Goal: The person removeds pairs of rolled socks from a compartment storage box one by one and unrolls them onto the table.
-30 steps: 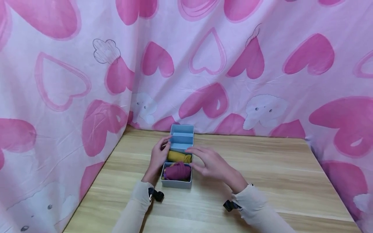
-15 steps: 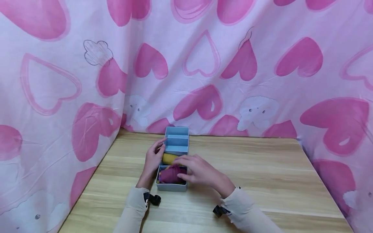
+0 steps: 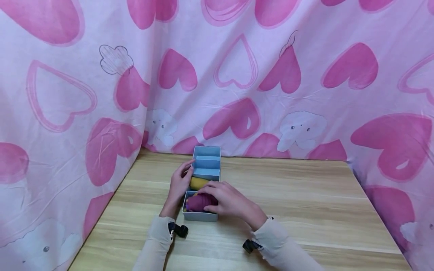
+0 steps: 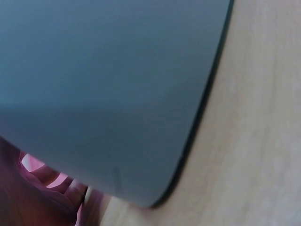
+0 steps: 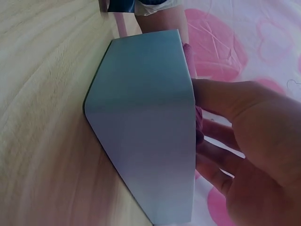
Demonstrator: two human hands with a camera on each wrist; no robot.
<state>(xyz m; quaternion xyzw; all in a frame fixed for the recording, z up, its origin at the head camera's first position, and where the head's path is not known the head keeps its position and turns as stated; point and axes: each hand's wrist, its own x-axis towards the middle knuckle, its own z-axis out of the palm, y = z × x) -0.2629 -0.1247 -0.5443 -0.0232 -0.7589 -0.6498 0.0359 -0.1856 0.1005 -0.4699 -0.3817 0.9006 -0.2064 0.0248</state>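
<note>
A narrow grey-blue storage box (image 3: 207, 152) with crosswise dividers stands lengthwise on the table. Its nearest compartment holds a rolled maroon cloth (image 3: 196, 204). A mustard-yellow rolled cloth (image 3: 198, 183) lies in the compartment behind it, partly covered by my right hand. My right hand (image 3: 230, 199) reaches over the box's right rim, thumb and fingers gripping the maroon roll. In the right wrist view, the fingers of that hand (image 5: 263, 136) go over the rim beside the maroon cloth. Against the left side of the box rests my left hand (image 3: 179, 184), its fingertips touching the rim.
The box stands on a wood-grain table (image 3: 288, 195), left of its middle. A pink curtain (image 3: 271, 82) with hearts hangs at the back and both sides. The far end of the box is close to the back curtain. Black wrist cameras (image 3: 181, 230) sit below the hands.
My right hand has moved left and in over the near compartment, and its thumb and fingers have come round the maroon roll. The left hand stays at the box's left side.
</note>
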